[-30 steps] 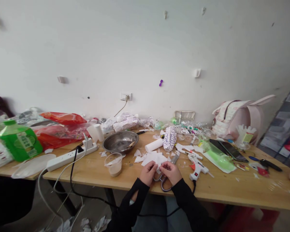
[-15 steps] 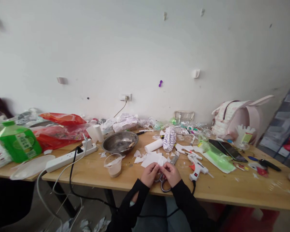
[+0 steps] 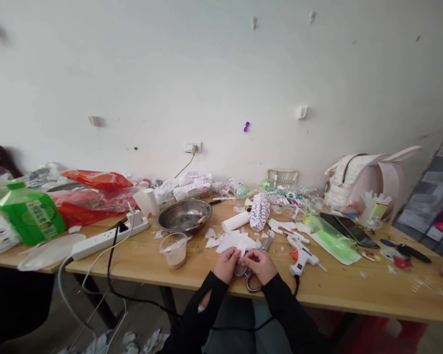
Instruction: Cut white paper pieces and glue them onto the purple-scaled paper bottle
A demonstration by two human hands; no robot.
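My left hand and my right hand meet near the front edge of the table, fingertips pinched on a small piece of white paper. Below and between them lie scissors, their dark handles toward me and partly hidden by my right hand. Just beyond my fingers are a larger white paper sheet and torn scraps. Farther back rest a white paper roll and a white form with purple wavy lines. A white hot glue gun lies to the right of my right hand.
Left of my hands stand a plastic cup, a metal bowl and a power strip with hanging cables. A green bottle is far left. Rightward are a green package, a phone and a pink backpack.
My fingers have shifted slightly on the small piece of paper, both hands staying together in the same spot. The whole view has moved a little; the table items lie as before.
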